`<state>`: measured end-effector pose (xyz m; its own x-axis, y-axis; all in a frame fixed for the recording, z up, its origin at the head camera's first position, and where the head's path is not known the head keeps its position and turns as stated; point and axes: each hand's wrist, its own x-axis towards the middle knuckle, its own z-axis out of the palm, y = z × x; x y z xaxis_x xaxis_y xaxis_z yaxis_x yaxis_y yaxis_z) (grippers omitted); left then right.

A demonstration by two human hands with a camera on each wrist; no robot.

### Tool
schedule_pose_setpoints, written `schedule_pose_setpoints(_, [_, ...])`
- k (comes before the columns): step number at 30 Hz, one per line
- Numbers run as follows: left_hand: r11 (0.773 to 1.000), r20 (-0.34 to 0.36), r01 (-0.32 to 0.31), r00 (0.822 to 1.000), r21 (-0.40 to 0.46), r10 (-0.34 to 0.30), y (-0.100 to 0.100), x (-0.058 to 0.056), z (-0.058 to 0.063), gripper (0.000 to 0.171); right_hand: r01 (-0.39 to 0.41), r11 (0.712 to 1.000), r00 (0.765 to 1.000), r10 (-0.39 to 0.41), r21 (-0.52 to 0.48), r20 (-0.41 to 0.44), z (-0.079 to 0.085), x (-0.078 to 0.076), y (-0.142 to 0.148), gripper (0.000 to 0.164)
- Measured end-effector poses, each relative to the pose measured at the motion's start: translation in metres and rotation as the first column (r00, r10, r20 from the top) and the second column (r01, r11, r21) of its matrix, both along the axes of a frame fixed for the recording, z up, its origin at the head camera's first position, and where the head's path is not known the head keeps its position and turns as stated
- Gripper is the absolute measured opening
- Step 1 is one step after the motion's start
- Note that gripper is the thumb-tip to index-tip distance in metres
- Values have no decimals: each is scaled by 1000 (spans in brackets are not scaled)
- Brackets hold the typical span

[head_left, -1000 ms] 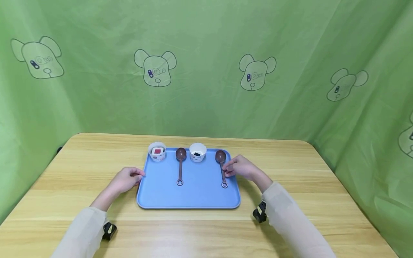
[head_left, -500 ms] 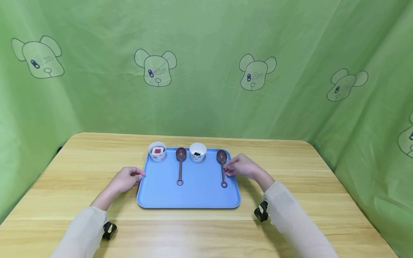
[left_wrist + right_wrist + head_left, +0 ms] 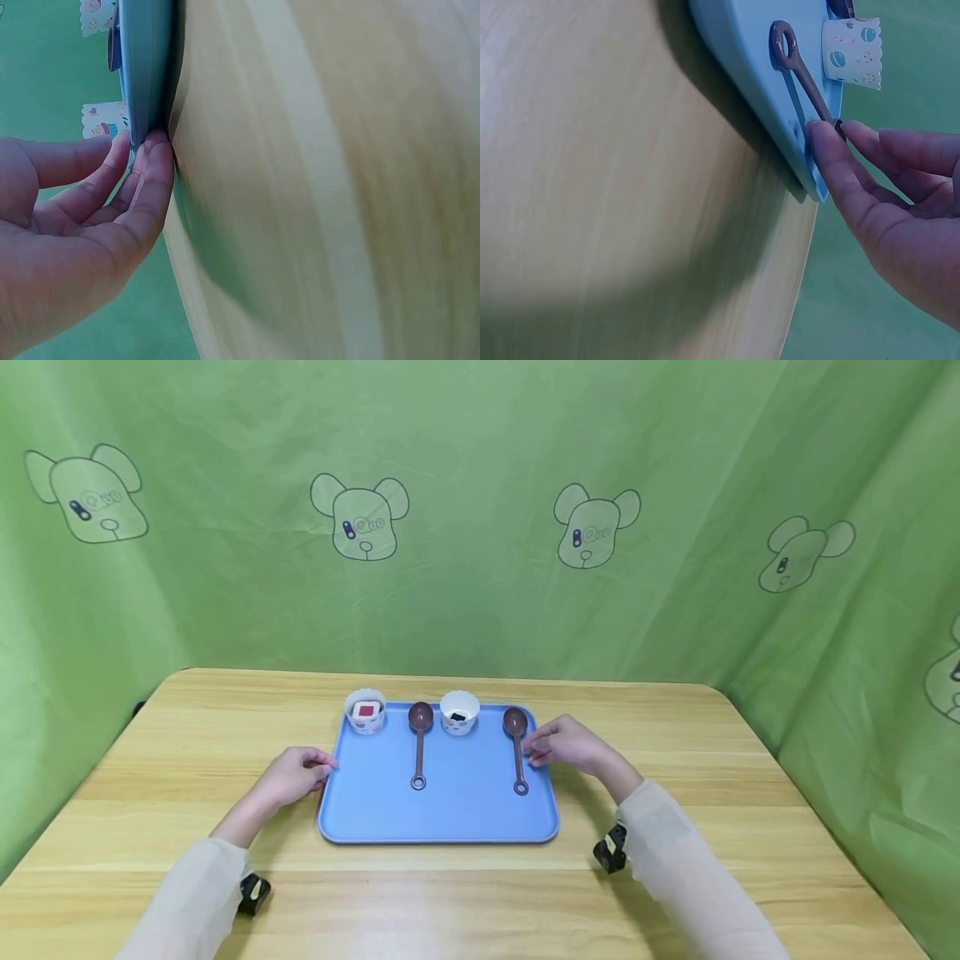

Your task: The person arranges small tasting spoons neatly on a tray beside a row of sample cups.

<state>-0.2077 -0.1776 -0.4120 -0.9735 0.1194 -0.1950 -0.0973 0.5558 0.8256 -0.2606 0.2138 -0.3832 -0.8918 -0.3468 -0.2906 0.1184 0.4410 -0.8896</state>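
Observation:
A blue tray [image 3: 472, 817] lies on the table, bearing two brown spoons with round bowls and ringed handle ends. My left hand [image 3: 295, 774] holds the tray's left rim; in the left wrist view its fingers [image 3: 156, 169] reach beneath the edge. On the other side, my right hand [image 3: 570, 747] is over the tray's right rim, thumb and fingers loosely bent with nothing between them. Its fingertips are just right of the handle of the right spoon [image 3: 517, 760]; in the right wrist view they overlap that handle [image 3: 810, 86]. The left spoon [image 3: 419, 747] lies farther in.
Two patterned paper cups stand at the tray's back. The left cup [image 3: 365, 727] contains a white block with a red face; the right cup [image 3: 459, 703] has something small and black inside. Wooden table [image 3: 420, 902] surrounds the tray, with a green curtain [image 3: 480, 610] behind.
The right spoon has shifted slightly rightward. My right hand has come away from its handle a little to the right. The left hand stays at the tray rim.

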Motion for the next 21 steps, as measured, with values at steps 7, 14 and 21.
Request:
schedule_pose_setpoints(7, [1000,21,10,1000,2,-10,-2,-1,2,19,11,998,999,-9,61,-39,3,0,6,26])
schedule_pose_setpoints(14, [999,41,17,999,27,-18,-5,-1,3,19,29,991,994,-14,131,-108,7,0,13,28])
schedule_pose_setpoints(21, [998,44,14,999,60,-16,-11,0,5,20,22,965,985,24,261,-173,5,2,23,26])
